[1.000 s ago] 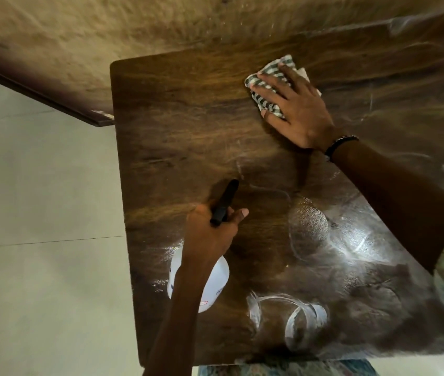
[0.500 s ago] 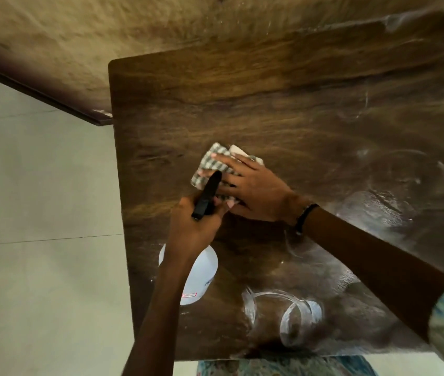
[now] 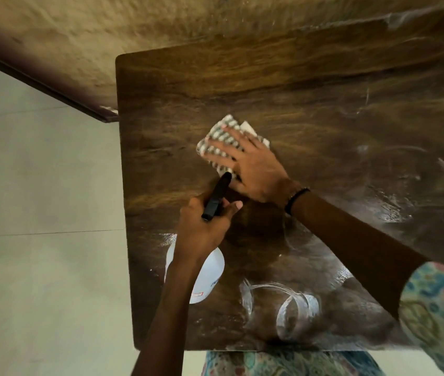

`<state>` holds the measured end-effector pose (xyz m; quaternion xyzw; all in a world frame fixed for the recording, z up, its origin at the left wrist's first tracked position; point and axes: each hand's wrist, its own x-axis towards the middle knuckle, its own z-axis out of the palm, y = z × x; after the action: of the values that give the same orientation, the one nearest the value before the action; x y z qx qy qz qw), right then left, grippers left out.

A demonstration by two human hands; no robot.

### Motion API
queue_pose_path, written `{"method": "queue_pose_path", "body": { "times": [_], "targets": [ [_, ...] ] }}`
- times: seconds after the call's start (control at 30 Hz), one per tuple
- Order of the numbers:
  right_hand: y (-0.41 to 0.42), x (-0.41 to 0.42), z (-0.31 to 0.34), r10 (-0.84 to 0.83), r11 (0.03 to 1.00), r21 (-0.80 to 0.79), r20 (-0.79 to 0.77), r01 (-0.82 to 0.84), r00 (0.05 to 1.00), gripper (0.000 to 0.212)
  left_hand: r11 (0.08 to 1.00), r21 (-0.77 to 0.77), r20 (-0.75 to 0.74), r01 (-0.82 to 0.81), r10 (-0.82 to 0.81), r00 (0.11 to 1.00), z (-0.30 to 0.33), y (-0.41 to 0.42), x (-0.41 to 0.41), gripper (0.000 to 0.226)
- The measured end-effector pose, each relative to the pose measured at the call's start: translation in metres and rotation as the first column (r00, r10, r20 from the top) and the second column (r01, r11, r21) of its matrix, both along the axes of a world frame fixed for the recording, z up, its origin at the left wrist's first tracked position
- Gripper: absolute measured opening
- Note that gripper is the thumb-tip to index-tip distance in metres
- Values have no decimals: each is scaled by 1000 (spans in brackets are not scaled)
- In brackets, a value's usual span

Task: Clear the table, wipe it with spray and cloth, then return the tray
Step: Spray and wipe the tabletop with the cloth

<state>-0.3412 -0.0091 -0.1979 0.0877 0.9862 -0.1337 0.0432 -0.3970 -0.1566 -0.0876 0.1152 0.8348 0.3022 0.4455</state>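
The dark wooden table (image 3: 310,109) fills most of the view, with wet streaks on its right and near parts. My right hand (image 3: 253,166) lies flat, fingers spread, pressing a green-and-white checked cloth (image 3: 221,132) onto the table's left-middle. My left hand (image 3: 202,229) grips the black trigger head (image 3: 216,196) of a white spray bottle (image 3: 204,278), held just above the table near its left edge. The nozzle tip sits close to my right hand. No tray is in view.
Pale tiled floor (image 3: 39,240) lies to the left of the table. A rough beige wall (image 3: 161,25) with a dark skirting strip (image 3: 44,85) runs along the far side. The table's near edge is at the bottom, by my patterned clothing (image 3: 438,308).
My right hand swept the cloth from the far middle of the table toward me and to the left, then slightly back right. The bottle in my left hand shifted a little left.
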Motion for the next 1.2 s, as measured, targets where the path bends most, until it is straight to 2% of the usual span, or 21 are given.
{"method": "queue_pose_path", "body": {
  "times": [0.07,0.13,0.27,0.37,0.43,0.5,0.57,0.63,0.7,0.77,0.93,1.1,1.2],
  "targets": [
    [-6,28,-2,92,996,3,-11,-92,996,53,1000,-13,-10,10,-10,1000,1,-2,3,16],
    [5,59,0,88,996,-1,0,-88,996,54,1000,-17,-4,12,-13,1000,2,-5,6,16],
    [50,82,3,-116,993,0,-9,116,993,58,1000,-5,5,21,-21,1000,0,-14,11,17],
    [60,51,3,-313,950,-4,-38,313,949,57,1000,-1,21,3,-3,1000,-2,-20,15,19],
    [48,23,2,-363,931,6,-34,364,931,57,1000,-13,20,10,-10,1000,-5,-23,18,21],
    [29,4,0,-289,957,16,-15,289,957,57,999,-22,-10,29,-29,1000,-6,-27,21,23],
    [6,5,-1,-123,992,27,0,122,992,57,999,-20,-25,49,-49,998,-6,-30,26,25],
    [-10,27,-2,30,999,28,-12,-29,999,56,998,-18,-26,60,-60,998,-5,-34,33,24],
    [-12,58,1,102,995,9,-18,-102,995,56,997,-25,-12,76,-76,997,-2,-39,42,22],
    [2,85,4,90,996,-4,-19,-90,996,56,997,-2,28,76,-76,997,-3,-45,51,26],
    [30,92,6,-165,986,-9,-3,165,986,55,998,21,100,64,-66,993,-9,-56,71,28],
    [28,89,9,-196,981,11,8,196,981,54,989,1,68,146,-146,987,-15,-62,89,31],
    [28,89,8,-197,980,20,17,197,980,54,990,-28,61,137,-136,989,-17,-64,94,31]
  ]
}}
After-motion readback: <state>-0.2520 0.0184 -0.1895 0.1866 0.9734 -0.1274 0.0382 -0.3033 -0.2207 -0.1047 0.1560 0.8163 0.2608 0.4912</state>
